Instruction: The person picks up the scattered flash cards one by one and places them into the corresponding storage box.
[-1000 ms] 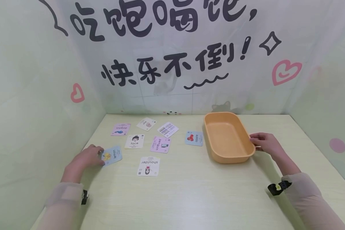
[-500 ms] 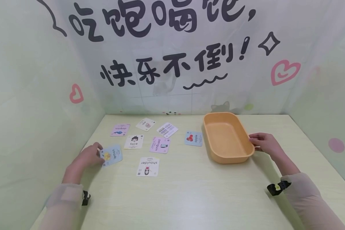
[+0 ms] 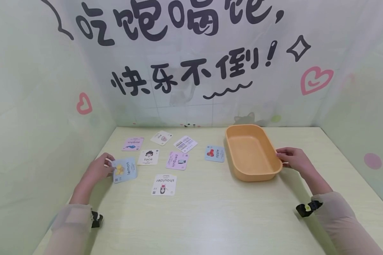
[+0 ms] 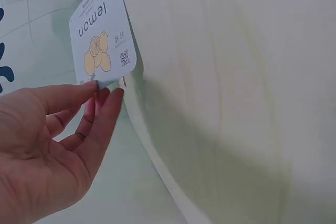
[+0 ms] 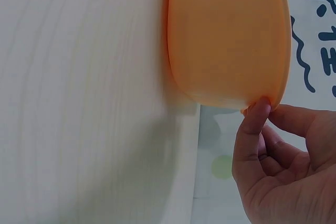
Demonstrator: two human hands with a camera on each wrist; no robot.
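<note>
My left hand [image 3: 99,169] pinches the blue lemon card [image 3: 125,170] by one edge between thumb and fingertips. In the left wrist view the card [image 4: 102,35] stands tilted, its printed lemons facing the camera and a shadow falling on the table. On the right, my right hand [image 3: 293,158] grips the rim of an orange plastic tray [image 3: 239,176] at its right side. The right wrist view has the thumb and index finger pinching the tray's edge [image 5: 231,40]. Nearest to the lemon card lie the face card [image 3: 148,157] and the shoulder card [image 3: 164,185].
Farther back lie a dolphin card [image 3: 132,143], an ear card [image 3: 161,137] and a white card with small printed blocks [image 3: 186,143]. A penguin card [image 3: 177,160] lies mid-table, and an apple card [image 3: 215,153] sits left of the tray. Printed curtains [image 3: 178,106] enclose the table.
The left hand has raised the lemon card, which now tilts up and has turned a little. The right hand and the tray have stayed in place.
</note>
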